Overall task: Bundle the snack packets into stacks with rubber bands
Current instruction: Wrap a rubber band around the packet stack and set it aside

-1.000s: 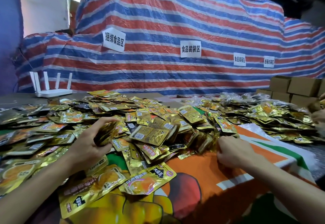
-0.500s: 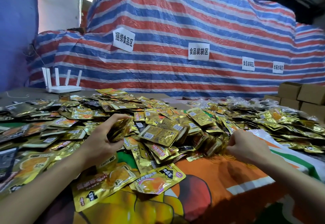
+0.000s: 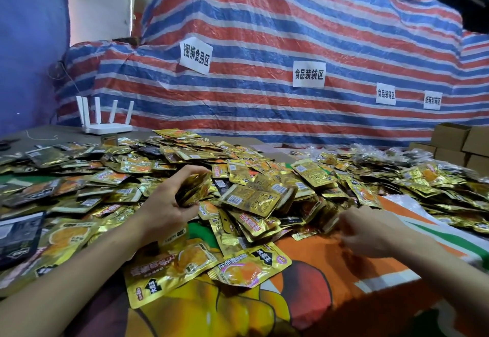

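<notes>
**Left hand clamped on a stack, right hand at the heap's edge**

The left hand [image 3: 169, 204] is raised over the table with its fingers and thumb curled tight round a stack [image 3: 191, 189] of gold packets held on edge. The stack is squeezed in that grip, and its foil edges fan out a little toward the right. It sits over the left-centre of the heap [image 3: 264, 175], the big spill of loose gold packets that covers the middle of the table and runs off to the left. I cannot tell whether the stack's lower edge touches the heap.

The right hand [image 3: 370, 230] is lower and to the right, its back toward me and its fingers curled in at the heap's near edge. It is smeared with blur, so I cannot tell whether the fingertips pinch a packet or only touch the foil.

Nearest of all, two near packets [image 3: 248, 267] lie face up, side by side and overlapping. They rest on a cloth [image 3: 317, 291] printed with orange fruit. A second spread [image 3: 428, 180] of packets lies far right, apart from the main heap, with cardboard boxes [image 3: 452, 138] beyond it. Far left, a white router [image 3: 105, 124] with upright antennas stands on the table. Behind everything hangs a red, white and blue striped tarp [image 3: 291, 26] with four paper signs [image 3: 195, 56] stuck to it.
</notes>
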The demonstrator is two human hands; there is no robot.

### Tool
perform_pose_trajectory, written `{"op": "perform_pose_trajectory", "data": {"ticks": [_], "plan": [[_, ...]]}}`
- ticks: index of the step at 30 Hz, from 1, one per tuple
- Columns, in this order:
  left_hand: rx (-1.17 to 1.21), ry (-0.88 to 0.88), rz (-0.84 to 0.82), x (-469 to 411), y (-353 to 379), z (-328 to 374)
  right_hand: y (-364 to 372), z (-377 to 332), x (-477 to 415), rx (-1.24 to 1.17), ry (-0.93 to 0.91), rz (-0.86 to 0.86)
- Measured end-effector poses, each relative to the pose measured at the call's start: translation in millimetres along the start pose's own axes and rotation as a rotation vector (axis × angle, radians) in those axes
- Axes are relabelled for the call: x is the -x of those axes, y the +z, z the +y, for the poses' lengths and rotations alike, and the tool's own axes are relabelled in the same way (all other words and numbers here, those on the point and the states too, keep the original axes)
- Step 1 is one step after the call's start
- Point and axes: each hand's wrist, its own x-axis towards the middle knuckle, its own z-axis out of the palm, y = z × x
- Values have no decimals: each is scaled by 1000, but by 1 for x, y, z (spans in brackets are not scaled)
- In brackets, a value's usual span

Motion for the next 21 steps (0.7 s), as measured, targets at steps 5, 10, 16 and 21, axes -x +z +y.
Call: {"op": "perform_pose_trajectory", "data": {"ticks": [5,10,16,21], "plan": [[16,-11,-5,0,0,3,-8,3,6,73,210,126],[204,-72,83,-1,1,7,-28,-39,4,-259,37,307],[439,-300,64,-4,-9,15,-48,-144,-20,-832,-405,222],[582,-491,80,-4,-21,15,-61,-207,-55,-1325,-477,218]]}}
